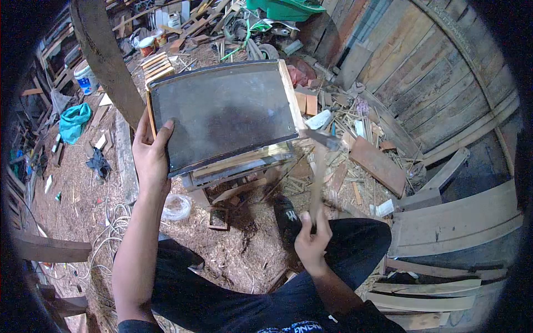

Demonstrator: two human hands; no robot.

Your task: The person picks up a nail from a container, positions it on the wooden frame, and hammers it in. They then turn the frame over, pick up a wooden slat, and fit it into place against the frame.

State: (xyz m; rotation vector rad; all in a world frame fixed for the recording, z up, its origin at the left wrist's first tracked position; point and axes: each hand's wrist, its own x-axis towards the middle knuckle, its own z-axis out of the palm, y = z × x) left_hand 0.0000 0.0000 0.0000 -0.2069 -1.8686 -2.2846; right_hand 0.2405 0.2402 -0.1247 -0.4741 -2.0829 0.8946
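Note:
My left hand (151,147) grips the left side of a shallow wooden box (225,114), its thumb lying on the dark flat face. The box is tilted towards me, with pale wood showing along its right side. In my right hand (313,241) is a hammer (319,175), fingers closed round the lower handle. The hammer's head is blurred and close to the box's lower right corner. Beneath the box stands a low wooden stand (241,166), partly hidden by it.
Wood offcuts (377,166) lie heaped at the right, near a plank wall (427,72). Curved boards (455,222) are at the lower right. White cable (114,233) coils on the shavings-covered floor at the left, and a leaning board (105,61) rises behind the box.

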